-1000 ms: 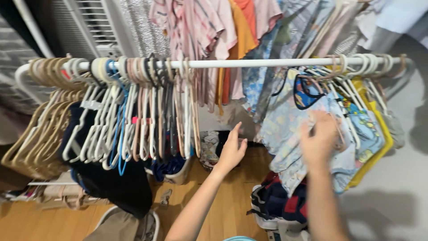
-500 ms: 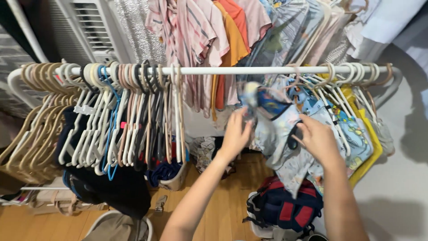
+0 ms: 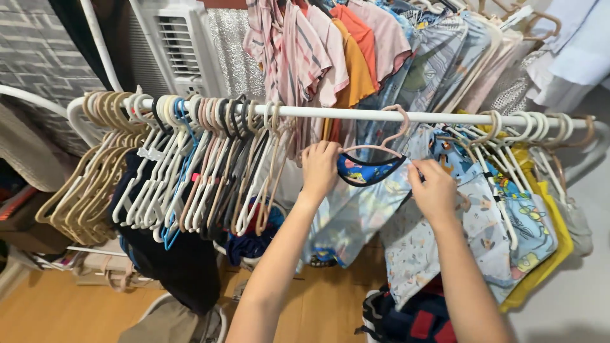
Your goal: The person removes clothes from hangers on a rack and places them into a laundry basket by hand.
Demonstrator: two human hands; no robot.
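A small printed shirt with a dark collar (image 3: 356,209) hangs on a pink hanger (image 3: 389,141) hooked over the white clothes rail (image 3: 356,114). My left hand (image 3: 319,166) grips the shirt's left shoulder at the hanger. At the right shoulder my right hand (image 3: 434,190) holds the same shirt. Both hands sit just below the rail, between the empty hangers and the hung clothes.
Several empty hangers (image 3: 178,171) crowd the rail's left half. Printed children's clothes (image 3: 508,209) hang on the right. A second row of shirts (image 3: 343,51) hangs behind, near an air conditioner (image 3: 178,44). A dark bag (image 3: 406,317) and a basket (image 3: 178,324) lie on the wooden floor.
Both hands rose from below the rail with the shirt. Its hanger now hooks over the rail, and the hands sit at its shoulders.
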